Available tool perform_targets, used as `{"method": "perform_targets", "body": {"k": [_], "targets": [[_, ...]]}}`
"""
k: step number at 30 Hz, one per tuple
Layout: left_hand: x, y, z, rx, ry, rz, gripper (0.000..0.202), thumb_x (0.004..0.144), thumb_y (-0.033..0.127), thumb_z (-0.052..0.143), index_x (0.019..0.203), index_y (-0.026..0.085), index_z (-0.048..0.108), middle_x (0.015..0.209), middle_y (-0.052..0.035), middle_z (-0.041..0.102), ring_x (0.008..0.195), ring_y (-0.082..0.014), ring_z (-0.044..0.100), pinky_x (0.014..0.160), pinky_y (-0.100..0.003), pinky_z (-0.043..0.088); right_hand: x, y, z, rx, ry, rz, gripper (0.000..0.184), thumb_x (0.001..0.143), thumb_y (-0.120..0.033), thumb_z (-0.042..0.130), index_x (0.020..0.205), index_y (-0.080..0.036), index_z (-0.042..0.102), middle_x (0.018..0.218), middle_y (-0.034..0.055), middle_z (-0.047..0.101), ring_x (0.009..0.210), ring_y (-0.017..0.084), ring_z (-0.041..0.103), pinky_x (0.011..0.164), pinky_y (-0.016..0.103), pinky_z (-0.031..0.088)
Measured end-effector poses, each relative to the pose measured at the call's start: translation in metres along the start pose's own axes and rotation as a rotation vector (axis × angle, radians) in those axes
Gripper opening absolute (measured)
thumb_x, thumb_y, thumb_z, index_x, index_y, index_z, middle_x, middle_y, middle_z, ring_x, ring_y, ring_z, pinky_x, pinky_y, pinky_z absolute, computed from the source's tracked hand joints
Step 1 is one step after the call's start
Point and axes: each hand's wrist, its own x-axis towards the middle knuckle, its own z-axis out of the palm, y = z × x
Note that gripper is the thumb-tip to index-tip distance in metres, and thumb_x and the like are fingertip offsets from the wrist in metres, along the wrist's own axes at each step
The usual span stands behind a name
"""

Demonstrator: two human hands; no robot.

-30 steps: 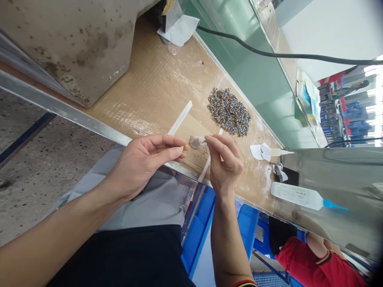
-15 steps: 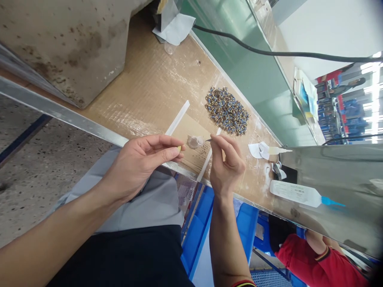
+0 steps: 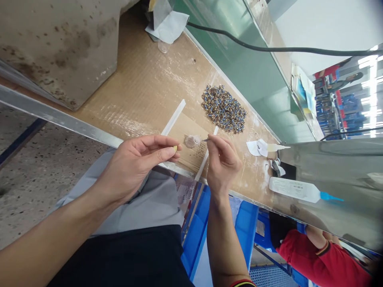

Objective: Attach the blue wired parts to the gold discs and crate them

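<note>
Between the thumb and fingers of my left hand is a small yellow piece, mostly covered by the fingertips. My right hand is closed around a thin, dark, pointed tool; only its tip shows, so I cannot tell its exact kind. That tip points left at a small clear round dish and lies close to its rim. Tiny dark bits are scattered on the cardboard beside the dish. Beyond my right hand lies a heap of small brass-and-blue metal parts.
White tape strips run across the cardboard-covered bench. To the right lie a dropper bottle with a blue tip and a smaller applicator on white paper. A stained machine housing stands at left. A co-worker's red sleeve shows lower right.
The view has shifted slightly, moving the bench scene a little left and up. Both hands keep their grips, and the tool's tip still points at the dish.
</note>
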Motion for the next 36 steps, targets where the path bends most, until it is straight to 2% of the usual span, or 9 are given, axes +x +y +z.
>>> {"method": "perform_targets", "body": {"k": [8,12,18,30,36], "targets": [[-0.001,0.002,0.000,0.016,0.023,-0.012,0.025,0.088,0.042,0.111,0.107,0.029,0.101,0.106,-0.0023,0.094,0.097,-0.0186,0.087,0.099,-0.025,0.070,-0.008,0.001,-0.001,0.026,0.049,0.101,0.015,0.114,-0.032,0.081,0.121,-0.028,0.093,0.118,0.0057,0.090,0.109,0.023,0.086,0.101,0.043,0.072],[-0.001,0.001,-0.001,0.034,0.037,-0.024,0.026,0.088,0.043,0.112,0.107,0.030,0.100,0.108,-0.0018,0.094,0.097,-0.0173,0.086,0.099,-0.022,0.069,-0.020,-0.005,0.000,0.033,0.065,0.145,0.016,0.114,-0.034,0.080,0.120,-0.025,0.092,0.117,0.0065,0.088,0.105,0.022,0.084,0.093,0.039,0.070],[0.000,0.001,-0.003,0.062,0.036,-0.028,0.028,0.087,0.044,0.113,0.109,0.031,0.100,0.107,-0.0004,0.093,0.098,-0.0174,0.086,0.099,-0.021,0.070,-0.030,-0.010,0.008,0.043,0.100,0.198,0.017,0.115,-0.036,0.080,0.118,-0.023,0.091,0.115,0.0076,0.088,0.102,0.022,0.083,0.092,0.038,0.069],[-0.001,0.001,-0.004,0.052,0.020,-0.025,0.023,0.090,0.039,0.110,0.109,0.031,0.100,0.108,-0.0007,0.094,0.100,-0.0180,0.085,0.098,-0.019,0.070,-0.033,-0.013,0.015,0.080,0.147,0.240,0.015,0.113,-0.037,0.086,0.113,-0.023,0.091,0.106,0.0056,0.088,0.091,0.020,0.081,0.083,0.037,0.067],[-0.001,0.002,-0.004,0.062,0.017,-0.024,0.026,0.088,0.043,0.112,0.108,0.030,0.100,0.107,-0.0016,0.094,0.098,-0.0183,0.085,0.098,-0.021,0.070,-0.031,-0.012,0.018,0.032,0.152,0.245,0.018,0.113,-0.039,0.085,0.114,-0.023,0.091,0.103,0.0054,0.088,0.087,0.020,0.080,0.081,0.037,0.066]]}}
